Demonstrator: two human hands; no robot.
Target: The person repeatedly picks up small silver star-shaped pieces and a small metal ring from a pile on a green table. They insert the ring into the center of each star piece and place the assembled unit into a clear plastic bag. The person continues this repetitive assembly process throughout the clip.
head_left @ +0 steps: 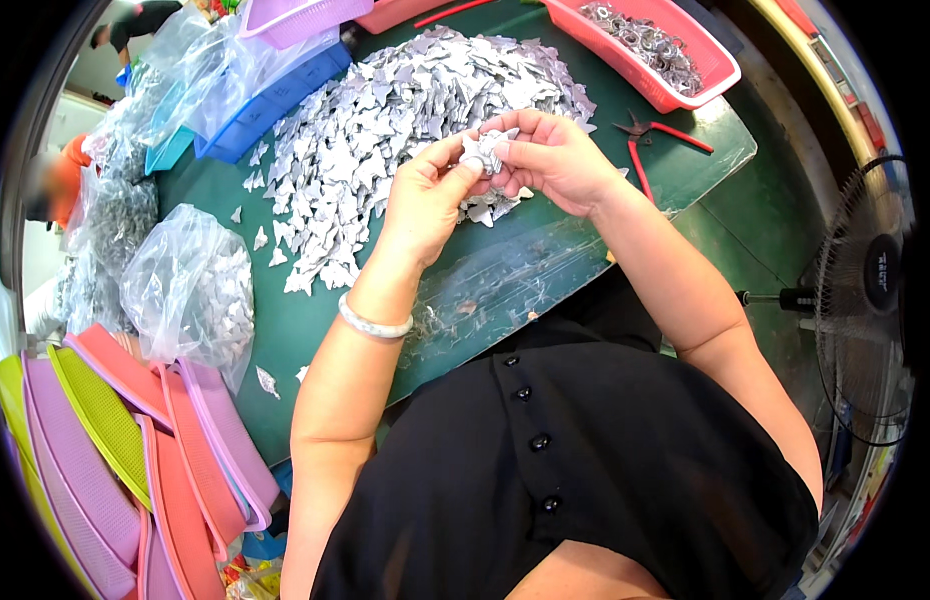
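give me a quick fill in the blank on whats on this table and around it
A pale bangle is worn on the ____ arm. The pliers on the green table have ____ handles. The left hand and right hand hold small ____-coloured pieces. The fan stands toward the picture's ____ edge.

Missing words: left; red; silver; right.

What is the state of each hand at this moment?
Left hand: closed, holding silvery butterfly-like pieces between thumb and fingers.
Right hand: closed, holding the same pieces.
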